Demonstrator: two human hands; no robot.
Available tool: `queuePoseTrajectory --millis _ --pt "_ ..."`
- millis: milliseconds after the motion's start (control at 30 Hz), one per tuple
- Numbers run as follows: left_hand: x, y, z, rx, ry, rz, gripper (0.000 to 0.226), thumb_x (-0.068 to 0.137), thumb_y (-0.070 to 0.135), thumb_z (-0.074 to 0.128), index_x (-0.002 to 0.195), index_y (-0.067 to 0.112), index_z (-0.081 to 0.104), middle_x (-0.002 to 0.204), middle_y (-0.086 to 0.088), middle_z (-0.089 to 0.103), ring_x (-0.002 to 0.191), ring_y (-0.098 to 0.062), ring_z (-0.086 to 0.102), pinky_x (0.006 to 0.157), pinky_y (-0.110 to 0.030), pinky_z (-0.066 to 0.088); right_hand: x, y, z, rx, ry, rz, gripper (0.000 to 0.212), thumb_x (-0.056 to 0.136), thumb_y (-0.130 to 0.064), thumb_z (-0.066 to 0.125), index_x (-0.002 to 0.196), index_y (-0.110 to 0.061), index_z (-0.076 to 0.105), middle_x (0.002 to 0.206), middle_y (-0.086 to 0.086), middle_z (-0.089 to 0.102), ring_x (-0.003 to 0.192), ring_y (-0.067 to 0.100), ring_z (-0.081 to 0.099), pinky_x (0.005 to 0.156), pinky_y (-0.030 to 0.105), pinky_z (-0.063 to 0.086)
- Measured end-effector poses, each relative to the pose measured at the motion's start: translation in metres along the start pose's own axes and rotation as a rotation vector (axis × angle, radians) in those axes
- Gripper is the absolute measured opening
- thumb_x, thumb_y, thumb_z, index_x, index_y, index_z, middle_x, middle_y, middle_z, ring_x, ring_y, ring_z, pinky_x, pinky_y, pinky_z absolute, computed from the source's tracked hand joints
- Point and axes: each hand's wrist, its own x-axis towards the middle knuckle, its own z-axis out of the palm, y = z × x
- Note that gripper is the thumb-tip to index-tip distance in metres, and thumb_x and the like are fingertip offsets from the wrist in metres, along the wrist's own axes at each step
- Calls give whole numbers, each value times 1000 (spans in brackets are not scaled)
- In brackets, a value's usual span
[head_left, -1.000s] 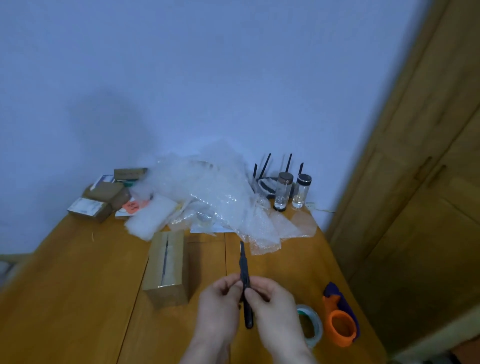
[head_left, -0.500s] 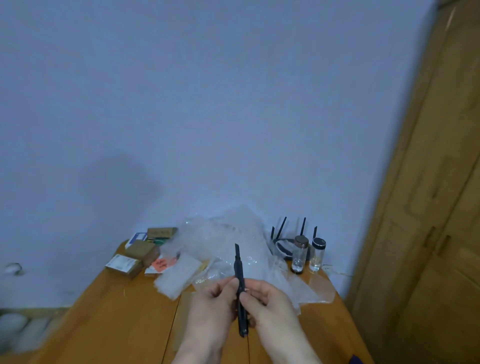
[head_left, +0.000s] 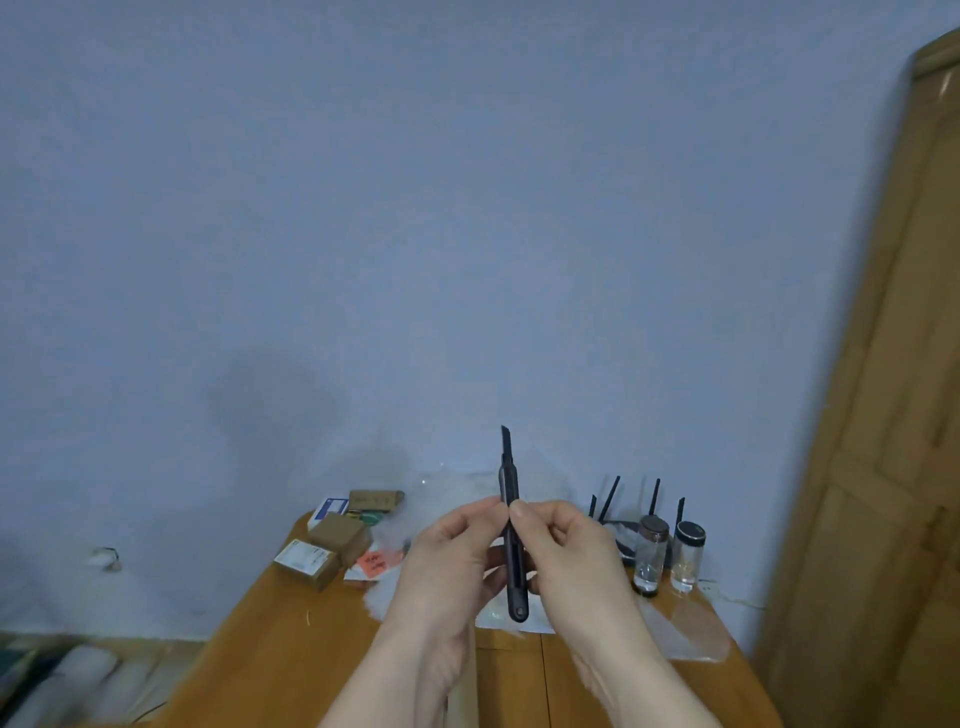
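Black cutter (head_left: 512, 545): held upright between both hands above the wooden worktop (head_left: 270, 649), in front of the pale wall; the rounded butt end is turned down, the blade end up; nothing else is touched by it.
Blade: a thin dark strip is seen standing out of the top of the body; it is judged to be slid out a short way; whether it is locked cannot be told.
Left hand (head_left: 447, 566): closed on the cutter; the upper body is pinched between thumb and fingertips.
Right hand (head_left: 571, 561): also gripping the cutter; the thumb tip is pressed to the body at the same height as the left one; whether a slider lies under it cannot be told.
Done: the tool is taken up and, by the look of the tip, made ready.
Left: no cut is begun; nothing to be cut is held or set under the blade; the work is judged to be at an early stage.
Bubble wrap (head_left: 457, 486): heaped at the back of the worktop, behind the hands, untouched.
Cardboard boxes (head_left: 311, 564): stacked at the far left corner, well apart from the cutter.
Glass bottles (head_left: 649, 561): two are stood side by side to the right, just in front of a router (head_left: 613, 519) with its antennas raised.
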Motion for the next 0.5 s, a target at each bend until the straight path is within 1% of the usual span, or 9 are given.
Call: queuePoseTrajectory --millis 100,200,233,333,367,433,500 --pt "1 8 -1 -58 -13 -13 17 95 15 68 106 6 77 91 -10 80 78 -22 70 76 -34 54 2 -8 1 -13 -12 -14 17 96 -30 65 86 -21 75 86 1 80 83 19 75 73 32 60" --pt "4 12 -1 -63 -12 -5 19 96 17 68 108 6 77 99 -12 81 82 -22 72 77 -34 55 4 -15 2 -22 -3 -43 15 96 -28 65 87 -21 75 84 -1 80 79 15 75 64 23 57" --pt "5 14 0 -53 -12 4 20 97 18 67 108 6 77 101 -14 81 83 -22 72 77 -34 55 5 -17 3 -26 1 -55 14 96 -27 65 87 -21 75 84 -1 80 78 16 75 64 24 58" --pt "7 18 3 -38 -9 25 19 99 18 64 106 6 78 103 -16 80 83 -22 71 77 -33 56 8 -18 5 -8 15 -71 13 96 -25 65 87 -21 74 83 1 80 78 20 76 74 38 63" --pt "7 19 4 -32 -8 29 18 99 17 64 104 7 78 102 -16 80 82 -23 71 77 -33 57 8 -18 5 -7 19 -77 13 96 -24 65 88 -21 74 83 1 80 78 19 76 77 40 64" --pt "9 20 6 -23 -4 34 18 99 17 64 103 8 78 98 -14 81 81 -22 73 77 -34 57 10 -16 5 -11 17 -88 11 96 -21 66 90 -22 75 84 -1 80 79 17 77 79 41 63" --pt "10 19 7 -16 1 38 18 99 17 63 104 8 78 92 -12 82 81 -22 75 76 -33 57 10 -14 4 -19 2 -93 11 96 -18 65 94 -23 74 86 -1 80 80 14 76 79 37 63"
